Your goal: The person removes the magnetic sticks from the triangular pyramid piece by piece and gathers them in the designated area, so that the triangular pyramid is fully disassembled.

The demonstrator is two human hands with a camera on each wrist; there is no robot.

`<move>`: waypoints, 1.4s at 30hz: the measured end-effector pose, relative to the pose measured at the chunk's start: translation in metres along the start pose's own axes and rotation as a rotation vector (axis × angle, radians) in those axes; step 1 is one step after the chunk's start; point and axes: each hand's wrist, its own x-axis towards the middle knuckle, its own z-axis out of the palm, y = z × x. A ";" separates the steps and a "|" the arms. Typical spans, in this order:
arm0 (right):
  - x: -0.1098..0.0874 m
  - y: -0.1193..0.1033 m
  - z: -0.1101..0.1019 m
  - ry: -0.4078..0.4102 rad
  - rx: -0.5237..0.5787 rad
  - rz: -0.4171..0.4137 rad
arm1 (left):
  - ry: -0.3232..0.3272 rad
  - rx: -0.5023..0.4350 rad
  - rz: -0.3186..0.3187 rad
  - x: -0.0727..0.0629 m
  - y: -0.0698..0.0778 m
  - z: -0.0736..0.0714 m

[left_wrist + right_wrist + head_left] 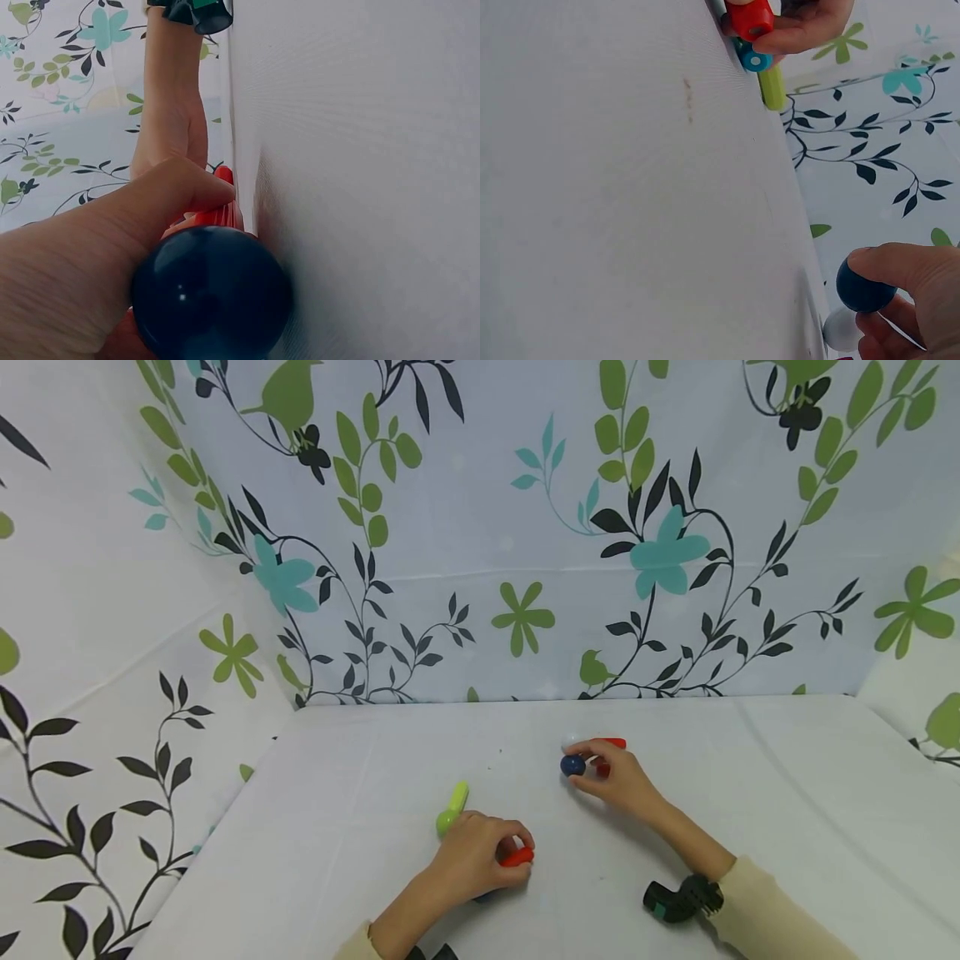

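Observation:
My left hand (480, 853) grips a red handle (517, 857) between thumb and fingers; its other end is hidden in the hand. A dark blue ball (210, 292) lies close beneath that hand, and a light blue handle end (756, 60) shows below the red one. Beside the left hand lies a lime green maraca (453, 808), ball towards me. Farther away, my right hand (621, 777) pinches a dark blue ball (573, 765) with thumb and fingers; something red (603, 770) shows between those fingers. Just behind is a white ball (843, 330) with a red handle (615, 743).
A white cloth covers the table (300, 827). Leaf-patterned curtains (450, 543) hang along its far edge and left side. A black wrist camera (678, 897) sticks out from the right wrist, low over the cloth.

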 end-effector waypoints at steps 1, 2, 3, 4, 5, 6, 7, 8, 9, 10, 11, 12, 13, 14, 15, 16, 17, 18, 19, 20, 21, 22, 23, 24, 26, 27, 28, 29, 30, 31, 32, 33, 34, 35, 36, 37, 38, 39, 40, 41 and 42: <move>0.000 0.001 -0.001 0.001 0.000 0.002 | -0.001 -0.002 0.000 0.000 0.000 0.000; 0.000 0.001 -0.001 0.000 0.000 0.005 | -0.002 -0.003 0.000 0.000 0.001 0.000; 0.000 0.002 -0.002 -0.001 -0.003 0.005 | -0.003 -0.005 0.000 0.001 0.001 0.000; 0.000 0.002 -0.002 -0.004 -0.004 0.007 | -0.005 -0.005 -0.002 0.001 0.001 0.000; 0.000 0.003 -0.002 -0.007 -0.008 0.008 | -0.007 -0.005 -0.005 0.001 0.001 0.001; 0.000 0.003 -0.002 -0.011 -0.013 0.010 | -0.009 -0.005 -0.008 0.002 0.001 0.001; 0.001 0.003 -0.003 -0.017 -0.016 0.011 | -0.011 -0.004 -0.011 0.002 0.002 0.001; 0.001 0.004 -0.003 -0.023 -0.022 0.011 | -0.014 -0.002 -0.015 0.002 0.002 0.001; 0.001 0.004 -0.003 -0.029 -0.029 0.014 | -0.017 0.000 -0.018 0.002 0.002 0.001; 0.001 0.004 -0.003 -0.036 -0.036 0.019 | -0.021 0.002 -0.021 0.002 0.002 0.001; 0.001 0.004 -0.003 -0.044 -0.041 0.023 | -0.026 0.003 -0.024 0.003 0.002 0.001; 0.001 0.004 -0.003 -0.052 -0.046 0.028 | -0.029 0.004 -0.025 0.003 0.002 0.002; 0.001 0.003 -0.003 -0.059 -0.050 0.030 | -0.033 0.004 -0.026 0.003 0.002 0.002; 0.000 0.003 -0.004 -0.065 -0.054 0.033 | -0.038 0.007 -0.026 0.003 0.002 0.002; 0.000 0.003 -0.004 -0.071 -0.055 0.034 | -0.041 0.010 -0.024 0.003 0.002 0.002; 0.001 0.002 -0.004 -0.075 -0.055 0.033 | -0.046 0.015 -0.021 0.003 0.002 0.001; 0.001 0.002 -0.004 -0.078 -0.053 0.031 | -0.052 0.022 -0.018 0.003 0.003 0.001; 0.001 0.001 -0.004 -0.081 -0.051 0.026 | -0.056 0.029 -0.013 0.003 0.003 0.000; 0.001 0.001 -0.004 -0.083 -0.048 0.022 | -0.062 0.039 -0.010 0.002 0.004 0.000; 0.001 0.000 -0.004 -0.085 -0.046 0.018 | -0.067 0.049 -0.005 0.002 0.004 0.000; 0.001 0.000 -0.004 -0.086 -0.047 0.012 | -0.072 0.058 -0.003 0.002 0.004 0.000; 0.001 0.000 -0.004 -0.085 -0.048 0.007 | -0.078 0.062 -0.002 0.002 0.005 -0.001; 0.001 -0.001 -0.004 -0.083 -0.053 0.004 | -0.081 0.065 0.000 0.002 0.005 -0.001; 0.000 -0.001 -0.005 -0.081 -0.059 0.004 | -0.079 0.066 0.004 0.002 0.004 -0.001; 0.000 -0.002 -0.006 -0.076 -0.074 0.004 | -0.070 0.068 0.015 0.001 0.003 -0.001; 0.000 -0.002 -0.006 -0.074 -0.078 0.008 | -0.058 0.066 0.024 0.001 0.002 -0.002; 0.000 -0.002 -0.007 -0.073 -0.078 0.011 | -0.042 0.063 0.037 0.001 0.001 -0.002; 0.000 -0.003 -0.007 -0.073 -0.080 0.014 | -0.022 0.064 0.050 0.001 0.000 -0.003; 0.000 -0.004 -0.008 -0.073 -0.079 0.016 | -0.003 0.066 0.061 0.001 -0.001 -0.003; 0.000 -0.004 -0.008 -0.074 -0.078 0.017 | 0.017 0.067 0.070 0.001 -0.002 -0.004; 0.000 -0.005 -0.008 -0.075 -0.073 0.019 | 0.038 0.068 0.079 0.001 -0.004 -0.006; 0.000 -0.005 -0.009 -0.076 -0.072 0.018 | 0.055 0.066 0.083 0.001 -0.005 -0.007; 0.000 -0.006 -0.009 -0.077 -0.068 0.014 | 0.071 0.063 0.087 0.000 -0.006 -0.008; 0.000 -0.007 -0.009 -0.078 -0.069 0.012 | 0.084 0.061 0.088 0.000 -0.007 -0.010; 0.000 -0.007 -0.009 -0.078 -0.070 0.010 | 0.098 0.058 0.090 0.000 -0.008 -0.012; -0.001 -0.007 -0.010 -0.076 -0.069 0.007 | 0.110 0.054 0.092 -0.001 -0.009 -0.014; -0.001 -0.008 -0.010 -0.074 -0.069 0.005 | 0.118 0.051 0.092 -0.001 -0.010 -0.015; -0.002 -0.009 -0.010 -0.072 -0.068 0.002 | 0.122 0.050 0.089 -0.002 -0.011 -0.017; -0.002 -0.009 -0.010 -0.069 -0.066 -0.001 | 0.126 0.051 0.086 -0.002 -0.011 -0.019; -0.003 -0.010 -0.010 -0.068 -0.066 -0.005 | 0.127 0.059 0.080 -0.003 -0.012 -0.021; -0.003 -0.011 -0.009 -0.067 -0.057 -0.010 | 0.125 0.067 0.072 -0.004 -0.013 -0.023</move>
